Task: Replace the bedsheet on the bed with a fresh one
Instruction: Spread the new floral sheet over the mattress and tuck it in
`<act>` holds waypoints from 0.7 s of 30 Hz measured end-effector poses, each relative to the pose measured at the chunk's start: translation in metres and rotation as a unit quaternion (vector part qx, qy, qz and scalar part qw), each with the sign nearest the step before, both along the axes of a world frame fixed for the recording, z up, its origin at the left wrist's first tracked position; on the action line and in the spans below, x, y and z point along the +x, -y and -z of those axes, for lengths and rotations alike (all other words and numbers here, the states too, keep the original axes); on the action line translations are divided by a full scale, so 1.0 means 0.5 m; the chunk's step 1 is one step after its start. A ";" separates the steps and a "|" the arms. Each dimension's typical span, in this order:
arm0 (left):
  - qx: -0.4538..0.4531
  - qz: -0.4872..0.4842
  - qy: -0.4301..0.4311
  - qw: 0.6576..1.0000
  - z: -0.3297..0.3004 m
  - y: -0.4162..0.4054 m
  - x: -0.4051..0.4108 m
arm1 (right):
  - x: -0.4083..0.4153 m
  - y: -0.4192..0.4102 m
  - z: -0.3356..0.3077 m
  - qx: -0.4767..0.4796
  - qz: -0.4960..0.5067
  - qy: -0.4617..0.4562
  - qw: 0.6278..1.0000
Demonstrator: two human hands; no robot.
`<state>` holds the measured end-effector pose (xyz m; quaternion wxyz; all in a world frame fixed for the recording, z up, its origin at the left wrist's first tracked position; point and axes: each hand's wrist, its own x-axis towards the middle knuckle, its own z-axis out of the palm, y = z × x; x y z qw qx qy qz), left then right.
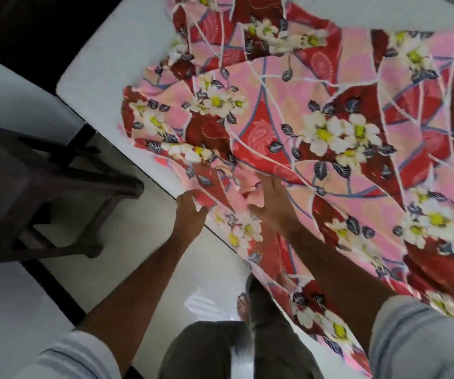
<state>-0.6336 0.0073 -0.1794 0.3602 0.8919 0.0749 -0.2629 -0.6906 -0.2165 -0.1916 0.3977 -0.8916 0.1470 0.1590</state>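
The white foam mattress (97, 69) lies bare along its near corner, with the pink-and-red floral cotton bedsheet (329, 138) spread crumpled over the rest and spilling over the near edge toward the floor. A dark brown plastic stool (37, 192) stands just beside the bed. The right hand (272, 206) lies flat on the sheet, fingers straight, pressing a fold. The left hand (190, 212) sits at the mattress edge, fingers loosely curled against the hem; whether it actually pinches the cloth I cannot tell. The sheet looks light, limp and prone to bunching, so it is best taken by its hem or corner.
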 end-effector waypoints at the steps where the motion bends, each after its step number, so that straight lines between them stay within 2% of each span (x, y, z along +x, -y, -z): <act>1: -0.010 -0.006 0.008 1.000 0.003 -0.008 0.023 | 0.027 -0.014 0.006 -0.062 -0.030 0.020 0.997; 4: -0.054 -0.020 -0.006 0.998 0.021 -0.029 0.083 | 0.100 -0.068 0.014 -0.251 -0.126 0.040 0.959; 6: -0.114 -0.042 -0.050 0.991 0.013 -0.028 0.109 | 0.132 -0.091 0.015 -0.292 -0.143 0.056 0.944; 7: -0.138 -0.057 -0.069 0.986 0.010 -0.028 0.125 | 0.147 -0.102 0.013 -0.260 -0.131 0.053 0.955; 8: -0.157 -0.082 -0.085 0.980 0.008 -0.028 0.141 | 0.159 -0.112 0.002 -0.182 -0.100 0.035 0.978; 9: -0.181 -0.127 -0.102 0.970 0.011 -0.033 0.161 | 0.167 -0.128 -0.009 -0.060 -0.073 0.000 0.996; 10: -0.208 -0.177 -0.116 0.955 0.014 -0.041 0.183 | 0.170 -0.147 -0.024 0.094 -0.076 -0.045 0.992; 11: -0.230 -0.218 -0.124 0.940 0.014 -0.047 0.202 | 0.167 -0.169 -0.042 0.222 -0.129 -0.082 0.963; 12: -0.238 -0.243 -0.128 0.932 0.013 -0.059 0.224 | 0.164 -0.199 -0.055 0.289 -0.208 -0.129 0.926; 13: -0.243 -0.260 -0.140 0.924 0.013 -0.072 0.241 | 0.161 -0.235 -0.069 0.305 -0.286 -0.191 0.888; 14: -0.254 -0.272 -0.153 0.915 0.016 -0.090 0.257 | 0.157 -0.277 -0.082 0.269 -0.346 -0.259 0.861; 15: -0.269 -0.271 -0.162 0.910 0.017 -0.112 0.271 | 0.160 -0.315 -0.088 0.222 -0.399 -0.297 0.838; 17: -0.262 -0.244 -0.148 0.922 0.020 -0.170 0.300 | 0.188 -0.370 -0.082 0.181 -0.460 -0.327 0.805; 19: -0.234 -0.205 -0.108 0.944 0.016 -0.251 0.347 | 0.249 -0.412 -0.059 0.212 -0.435 -0.336 0.808; 21: -0.237 -0.182 -0.099 0.949 0.003 -0.326 0.393 | 0.329 -0.428 -0.061 0.236 -0.339 -0.337 0.846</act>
